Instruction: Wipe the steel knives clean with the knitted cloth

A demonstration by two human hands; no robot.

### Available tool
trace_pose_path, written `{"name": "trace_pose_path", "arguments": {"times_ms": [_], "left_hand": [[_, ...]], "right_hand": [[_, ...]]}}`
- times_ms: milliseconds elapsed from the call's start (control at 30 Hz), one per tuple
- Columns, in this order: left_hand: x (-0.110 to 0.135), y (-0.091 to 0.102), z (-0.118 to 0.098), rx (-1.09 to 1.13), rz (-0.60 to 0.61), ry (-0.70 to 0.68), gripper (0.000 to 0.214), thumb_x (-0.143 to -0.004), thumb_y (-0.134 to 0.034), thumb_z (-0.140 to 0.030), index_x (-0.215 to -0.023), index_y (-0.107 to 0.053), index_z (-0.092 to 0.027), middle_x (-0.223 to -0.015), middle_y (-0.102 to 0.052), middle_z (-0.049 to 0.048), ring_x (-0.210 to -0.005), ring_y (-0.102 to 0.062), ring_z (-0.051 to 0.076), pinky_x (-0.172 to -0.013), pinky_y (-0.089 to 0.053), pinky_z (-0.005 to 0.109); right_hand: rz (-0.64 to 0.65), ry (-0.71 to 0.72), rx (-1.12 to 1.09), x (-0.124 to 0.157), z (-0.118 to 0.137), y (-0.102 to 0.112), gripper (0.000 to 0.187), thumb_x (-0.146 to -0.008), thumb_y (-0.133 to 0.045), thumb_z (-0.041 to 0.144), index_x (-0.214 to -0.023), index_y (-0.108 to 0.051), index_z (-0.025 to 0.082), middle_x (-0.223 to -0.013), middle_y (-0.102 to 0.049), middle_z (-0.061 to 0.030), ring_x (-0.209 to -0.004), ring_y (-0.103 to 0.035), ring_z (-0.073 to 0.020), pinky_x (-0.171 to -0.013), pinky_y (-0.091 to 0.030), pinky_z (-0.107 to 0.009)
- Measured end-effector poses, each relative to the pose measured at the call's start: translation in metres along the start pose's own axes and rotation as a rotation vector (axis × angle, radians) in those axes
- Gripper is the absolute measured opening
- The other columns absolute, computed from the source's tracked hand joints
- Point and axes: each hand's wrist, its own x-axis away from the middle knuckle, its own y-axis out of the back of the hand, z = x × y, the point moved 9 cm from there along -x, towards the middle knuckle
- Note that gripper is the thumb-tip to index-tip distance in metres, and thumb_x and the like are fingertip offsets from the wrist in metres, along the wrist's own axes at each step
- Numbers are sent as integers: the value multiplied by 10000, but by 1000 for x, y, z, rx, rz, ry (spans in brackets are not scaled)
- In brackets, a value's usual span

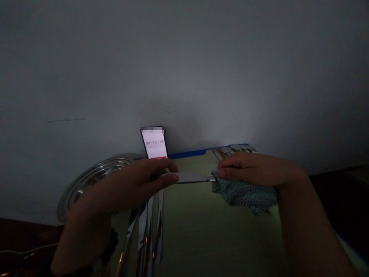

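A table knife point(191, 177) lies level between my two hands, above the table. Thumb and fingers of my left hand point(152, 175) pinch the end of its blade. My right hand point(245, 169) is closed over a blue-green checked cloth point(245, 194), which wraps the knife's other end, so the handle is hidden. Below my left hand, several more table knives point(150, 227) lie side by side on the table. Beyond my right hand are several spoons point(235, 148) in a row at the far edge.
A phone point(155, 143) showing a running timer leans on the grey wall point(184, 77). Round shiny metal dishware point(95, 173) stands at the left, partly behind my left arm. The pale green tabletop point(219, 234) has a blue edge point(187, 154) along the wall.
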Motion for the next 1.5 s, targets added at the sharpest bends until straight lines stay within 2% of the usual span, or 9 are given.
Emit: {"name": "trace_pose_path", "arguments": {"times_ms": [133,233,367,500,733,967,1133,1300,1500], "left_hand": [[-4,-1,0,63,-17,-15,318,-896,-483,-431,-1163,-565,-280,-992,-686,-12,-803,-642,133,-654,-498,211],[-5,6,-8,59,-95,-135,324,-862,-566,-404,-1175,-568,-322,-1193,-624,-34,-1023,-601,141,-856,-477,234],[-4,20,-19,12,-273,-279,221,-887,-547,-335,-1077,-649,-287,-1138,-660,-29,-1097,-565,137,-955,-422,243],[-2,27,-14,-23,-347,-256,181,-869,-565,-334,-979,-699,-281,-1036,-704,-23,-1080,-579,153,-906,-446,245],[-7,14,12,0,-123,-6,288,-854,-505,-410,-833,-720,-220,-760,-732,0,-666,-658,142,-630,-482,242],[-21,-11,-13,-38,-13,-55,267,-881,-468,-328,-786,-687,-209,-691,-695,-21,-599,-609,107,-597,-414,218],[-27,-29,-21,-29,58,-105,246,-894,-457,-304,-823,-671,-208,-760,-704,-6,-678,-621,124,-627,-412,228],[-22,-18,-3,61,51,-65,257,-897,-457,-306,-805,-671,-197,-723,-694,-22,-652,-617,104,-627,-420,208],[-14,-3,20,50,36,-33,302,-895,-439,-358,-806,-673,-190,-764,-713,2,-712,-641,135,-686,-449,238]], "right_hand": [[-62,-21,-48,0,-8,6,355,-866,-436,480,-757,-596,183,-678,-520,17,-620,-484,-115,-573,-393,-233],[-97,-25,-91,0,-12,10,369,-868,-431,486,-731,-585,180,-688,-527,18,-615,-478,-108,-577,-395,-234],[-70,34,-142,-1,-7,9,354,-858,-454,487,-786,-604,175,-733,-568,11,-636,-520,-106,-581,-412,-230],[53,-2,-190,2,-6,0,349,-758,-607,495,-892,-618,173,-761,-626,7,-619,-586,-114,-542,-443,-225],[-16,-43,-13,9,-8,9,340,-825,-523,483,-892,-676,186,-777,-675,-10,-667,-606,-131,-573,-439,-233],[-28,30,202,-8,19,-4,345,-853,-479,463,-786,-658,175,-670,-624,-4,-613,-564,-128,-546,-368,-236],[-23,62,274,-26,31,-22,393,-866,-424,486,-790,-645,170,-758,-631,-44,-690,-577,-154,-584,-369,-254],[45,28,172,-18,17,-18,441,-874,-394,522,-783,-641,168,-684,-612,-15,-609,-555,-126,-532,-364,-234],[-11,-56,68,9,-7,6,423,-874,-416,519,-842,-658,174,-715,-652,-3,-592,-565,-117,-513,-371,-229]]}}
